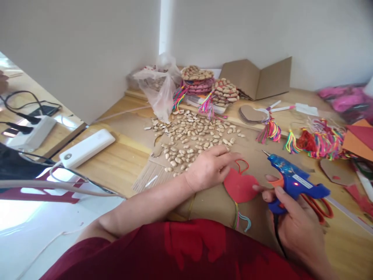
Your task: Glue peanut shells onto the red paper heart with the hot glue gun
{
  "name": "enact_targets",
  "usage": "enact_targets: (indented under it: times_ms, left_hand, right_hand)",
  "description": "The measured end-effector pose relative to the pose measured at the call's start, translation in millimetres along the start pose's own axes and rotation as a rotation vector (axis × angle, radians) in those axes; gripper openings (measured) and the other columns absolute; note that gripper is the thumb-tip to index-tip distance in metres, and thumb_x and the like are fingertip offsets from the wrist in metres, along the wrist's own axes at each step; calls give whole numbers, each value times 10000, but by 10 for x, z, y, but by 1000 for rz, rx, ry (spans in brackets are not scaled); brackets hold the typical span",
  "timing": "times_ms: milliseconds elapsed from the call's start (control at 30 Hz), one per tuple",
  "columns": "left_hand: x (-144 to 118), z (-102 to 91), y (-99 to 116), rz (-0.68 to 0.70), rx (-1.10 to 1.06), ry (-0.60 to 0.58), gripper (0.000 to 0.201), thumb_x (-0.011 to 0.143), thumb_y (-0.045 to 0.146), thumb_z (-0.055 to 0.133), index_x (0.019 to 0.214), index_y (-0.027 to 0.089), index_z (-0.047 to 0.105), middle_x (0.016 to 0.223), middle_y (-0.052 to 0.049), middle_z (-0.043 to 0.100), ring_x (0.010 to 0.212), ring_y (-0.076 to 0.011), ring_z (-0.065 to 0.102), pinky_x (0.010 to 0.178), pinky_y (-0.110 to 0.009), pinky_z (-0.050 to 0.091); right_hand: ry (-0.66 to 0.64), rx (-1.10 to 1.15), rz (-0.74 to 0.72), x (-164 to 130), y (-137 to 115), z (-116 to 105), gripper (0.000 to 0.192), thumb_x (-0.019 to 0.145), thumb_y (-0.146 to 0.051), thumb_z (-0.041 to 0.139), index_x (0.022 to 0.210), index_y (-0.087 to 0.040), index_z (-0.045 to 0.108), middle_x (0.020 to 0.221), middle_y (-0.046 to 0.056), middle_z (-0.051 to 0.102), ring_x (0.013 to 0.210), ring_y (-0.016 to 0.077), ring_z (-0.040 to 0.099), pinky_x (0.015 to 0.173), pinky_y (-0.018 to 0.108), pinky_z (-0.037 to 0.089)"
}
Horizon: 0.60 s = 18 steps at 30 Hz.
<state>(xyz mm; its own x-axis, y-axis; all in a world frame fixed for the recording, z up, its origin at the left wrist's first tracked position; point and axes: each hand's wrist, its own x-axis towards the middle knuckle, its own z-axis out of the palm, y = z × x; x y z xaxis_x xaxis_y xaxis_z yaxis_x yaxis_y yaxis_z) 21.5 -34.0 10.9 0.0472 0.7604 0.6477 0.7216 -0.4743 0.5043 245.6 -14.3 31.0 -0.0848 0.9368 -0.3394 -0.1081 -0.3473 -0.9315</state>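
Observation:
A red heart-shaped piece (239,186) lies on the cardboard in front of me, a red cord loop (242,166) at its top and coloured strings (243,222) at its bottom. My left hand (210,168) is at the heart's upper left edge, fingers curled together and reaching toward the loop. Whatever they pinch, if anything, is hidden. In my right hand (300,221) is a blue hot glue gun (297,179) with a red light on, its nozzle pointing up and left. A fingertip of that hand is at the heart's right edge.
Loose peanuts (189,134) spread beyond my left hand. Behind them are a plastic bag (161,87), peanut-covered pieces (225,92) and folded cardboard (256,77). Coloured tassels (323,138) lie at right, orange-handled scissors (319,210) beneath the gun. A white power bank (89,147) is left.

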Motion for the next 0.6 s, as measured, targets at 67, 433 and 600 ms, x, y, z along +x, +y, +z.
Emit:
enact_targets:
  times_ms: [67,433,600]
  left_hand:
    - [-22,27,3,14,-32,-40,362,948,65,451,1206,173,682,891,-42,597,818,-130,577,763,-238,511]
    - [-92,47,65,124,-72,-246,253,1017,354,540,1059,189,727,945,-39,706,839,-129,653,737,-225,480]
    - [-82,45,118,220,37,-188,419,1042,452,443,910,169,721,785,-39,688,737,-145,631,658,-271,419]
  right_hand:
    - [7,-21,0,-53,-11,35,439,665,-414,874,1035,-244,712,674,1,615,845,182,689,721,168,542]
    - [16,-31,-164,-197,-213,64,324,739,-334,807,1026,-214,718,611,-5,558,604,162,567,546,238,487]
    - [10,-12,-188,-192,-319,30,291,762,-329,782,1011,-192,720,606,-8,529,583,151,547,511,232,447]
